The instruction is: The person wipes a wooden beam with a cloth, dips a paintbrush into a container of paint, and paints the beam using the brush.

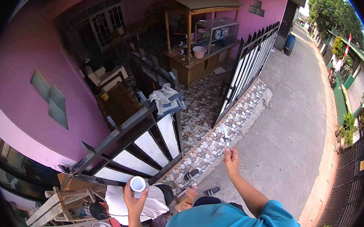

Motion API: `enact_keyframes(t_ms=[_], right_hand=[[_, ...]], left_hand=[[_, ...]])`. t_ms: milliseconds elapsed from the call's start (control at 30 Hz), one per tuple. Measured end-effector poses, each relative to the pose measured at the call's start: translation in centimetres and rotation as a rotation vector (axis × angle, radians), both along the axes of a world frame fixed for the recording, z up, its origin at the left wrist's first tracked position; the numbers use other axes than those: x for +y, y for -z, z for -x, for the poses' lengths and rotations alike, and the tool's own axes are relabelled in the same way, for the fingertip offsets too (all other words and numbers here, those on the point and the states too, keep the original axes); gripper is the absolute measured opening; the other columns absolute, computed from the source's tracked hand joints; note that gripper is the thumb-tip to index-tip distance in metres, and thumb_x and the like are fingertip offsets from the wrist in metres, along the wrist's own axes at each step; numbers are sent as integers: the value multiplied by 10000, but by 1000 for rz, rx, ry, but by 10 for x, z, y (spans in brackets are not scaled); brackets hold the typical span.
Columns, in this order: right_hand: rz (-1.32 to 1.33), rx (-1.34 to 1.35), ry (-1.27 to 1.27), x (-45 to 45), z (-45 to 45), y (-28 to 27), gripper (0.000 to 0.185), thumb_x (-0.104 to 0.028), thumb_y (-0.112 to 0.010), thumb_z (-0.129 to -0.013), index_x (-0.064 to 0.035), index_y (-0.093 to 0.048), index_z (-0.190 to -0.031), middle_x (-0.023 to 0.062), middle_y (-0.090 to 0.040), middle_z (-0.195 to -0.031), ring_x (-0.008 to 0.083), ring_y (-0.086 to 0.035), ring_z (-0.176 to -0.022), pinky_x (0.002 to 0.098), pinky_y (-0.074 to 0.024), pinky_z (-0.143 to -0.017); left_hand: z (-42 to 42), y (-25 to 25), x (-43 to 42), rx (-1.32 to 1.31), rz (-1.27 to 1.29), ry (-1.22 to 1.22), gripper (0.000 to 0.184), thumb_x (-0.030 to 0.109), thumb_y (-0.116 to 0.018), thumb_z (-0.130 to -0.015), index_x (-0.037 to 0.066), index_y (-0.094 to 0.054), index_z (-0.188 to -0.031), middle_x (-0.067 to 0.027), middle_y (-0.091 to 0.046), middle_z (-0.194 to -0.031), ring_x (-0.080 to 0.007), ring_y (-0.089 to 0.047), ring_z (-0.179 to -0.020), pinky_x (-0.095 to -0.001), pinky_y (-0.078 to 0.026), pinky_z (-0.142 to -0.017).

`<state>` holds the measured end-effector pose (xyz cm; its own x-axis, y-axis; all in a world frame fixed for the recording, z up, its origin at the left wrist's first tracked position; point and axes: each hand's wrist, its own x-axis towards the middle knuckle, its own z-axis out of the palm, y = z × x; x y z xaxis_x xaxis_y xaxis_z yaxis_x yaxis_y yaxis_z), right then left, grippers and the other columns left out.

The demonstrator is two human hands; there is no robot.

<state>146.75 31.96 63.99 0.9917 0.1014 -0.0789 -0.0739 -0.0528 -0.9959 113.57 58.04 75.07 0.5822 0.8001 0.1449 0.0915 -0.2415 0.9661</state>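
My left hand [135, 199] is closed around a small white cup [137, 184], its open top facing up, in front of the lower part of the black-and-white gate [150, 147]. My right hand [231, 159] reaches forward over the edge of the pavement, thumb and fingers pinched together. A small thing with a dark part and a pale tip seems to stick out beyond the fingers, but it blends into the pebbles and I cannot tell its kind. A grey-and-white cloth [166, 99] hangs over the top end of the gate.
A pebbled strip [206, 153] runs along the gateway, with dark sandals [191, 174] and bare feet [191, 193] nearby. The other gate leaf [248, 67] stands at the right. Wooden frames [53, 208] lie lower left; a wooden stall [198, 68] stands behind. A concrete lane [287, 116] stretches away.
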Motion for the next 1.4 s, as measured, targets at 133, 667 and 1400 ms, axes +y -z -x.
enact_keyframes(t_ms=[133,667,1400], right_hand=[[23,-46,111,-23,12,27,303,-338,-648,-978,-66,-561,-1080,-49,-467,-671,36,-409,-563,230,-321,-484],[229,-13,297,-107,-7,55,278,-319,-666,-970,-76,-559,-1050,-56,-451,-657,36,-399,-560,233,-314,-483],[202,30,384,-135,38,58,260,-300,-634,-973,-63,-569,-1057,-17,-507,-698,69,-454,-588,259,-373,-509]], left_hand=[[-17,6,14,-26,32,83,682,18,-804,-762,-77,-470,-1350,-167,-558,-1278,-235,-579,-1153,-368,-465,-1009],[-134,-1,20,3,36,292,703,62,-806,-775,-84,-438,-1356,-171,-553,-1268,-258,-553,-1197,-398,-406,-1072],[-165,21,-32,30,-71,568,684,60,-846,-713,-61,-520,-1302,-177,-600,-1219,-261,-616,-1099,-390,-499,-962]])
